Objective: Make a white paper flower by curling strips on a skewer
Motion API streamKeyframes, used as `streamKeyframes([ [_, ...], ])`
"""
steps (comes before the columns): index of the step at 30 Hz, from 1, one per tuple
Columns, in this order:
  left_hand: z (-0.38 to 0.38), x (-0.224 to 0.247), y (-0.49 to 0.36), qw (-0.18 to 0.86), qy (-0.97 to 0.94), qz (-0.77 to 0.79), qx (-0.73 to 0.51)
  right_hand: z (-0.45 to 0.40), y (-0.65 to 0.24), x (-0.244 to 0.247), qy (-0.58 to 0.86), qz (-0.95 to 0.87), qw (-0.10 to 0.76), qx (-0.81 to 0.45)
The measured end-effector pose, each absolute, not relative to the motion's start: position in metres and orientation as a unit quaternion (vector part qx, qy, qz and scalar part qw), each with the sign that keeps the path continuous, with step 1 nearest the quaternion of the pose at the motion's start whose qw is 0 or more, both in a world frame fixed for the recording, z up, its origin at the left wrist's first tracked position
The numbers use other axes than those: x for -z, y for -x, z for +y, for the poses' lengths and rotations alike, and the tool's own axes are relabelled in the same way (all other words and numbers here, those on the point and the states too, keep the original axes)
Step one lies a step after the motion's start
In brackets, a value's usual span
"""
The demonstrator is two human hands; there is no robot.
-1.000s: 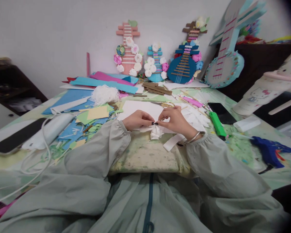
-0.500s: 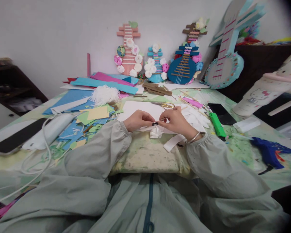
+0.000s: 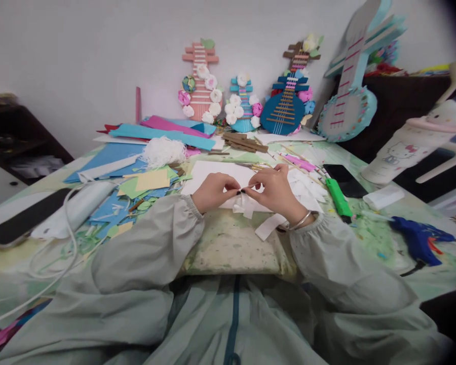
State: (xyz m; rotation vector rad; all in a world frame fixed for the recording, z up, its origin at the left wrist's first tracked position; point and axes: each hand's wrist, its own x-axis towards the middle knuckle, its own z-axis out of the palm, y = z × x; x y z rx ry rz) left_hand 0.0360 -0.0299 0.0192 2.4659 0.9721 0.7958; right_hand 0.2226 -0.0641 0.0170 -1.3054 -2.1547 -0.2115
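Note:
Near the table's front edge my left hand [image 3: 216, 191] and my right hand [image 3: 274, 190] meet fingertip to fingertip. Both pinch a small crumpled white paper piece [image 3: 243, 204], which hangs below the fingertips. A thin stick seems to lie between the right thumb and index finger. Under the hands is a white sheet [image 3: 205, 175], with scissors [image 3: 255, 166] at its back, partly hidden by my right hand. A white paper strip [image 3: 269, 226] rests by my right wrist. White paper pieces [image 3: 306, 185] are heaped right of my right hand.
Paper scraps [image 3: 152, 180] and white shredded paper [image 3: 164, 152] lie left. Right are a green tool [image 3: 338, 198], black phone [image 3: 345, 180], blue glue gun [image 3: 420, 238] and cup [image 3: 397, 152]. Decorated paper instruments [image 3: 283, 109] stand behind. A white cable [image 3: 74, 228] curves at left.
The camera view has shifted slightly. Both hands remain together, and the white paper between them has turned a little.

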Motion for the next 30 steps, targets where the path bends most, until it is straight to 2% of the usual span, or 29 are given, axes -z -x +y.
streamKeyframes([
  [7, -0.0360, -0.0213, -0.0378, 0.092, -0.892, 0.336, -0.289, -0.0676, -0.2214, -0.0155, 0.449, -0.822, 0.309, 0.166],
  [16, -0.0372, -0.0229, -0.0399, 0.101, -0.886, 0.313, -0.326, -0.0695, -0.2226, -0.0174, 0.435, -0.820, 0.316, 0.196],
  [30, -0.0376, -0.0199, -0.0418, 0.106, -0.867, 0.346, -0.342, -0.0677, -0.2211, -0.0145, 0.455, -0.815, 0.313, 0.177],
])
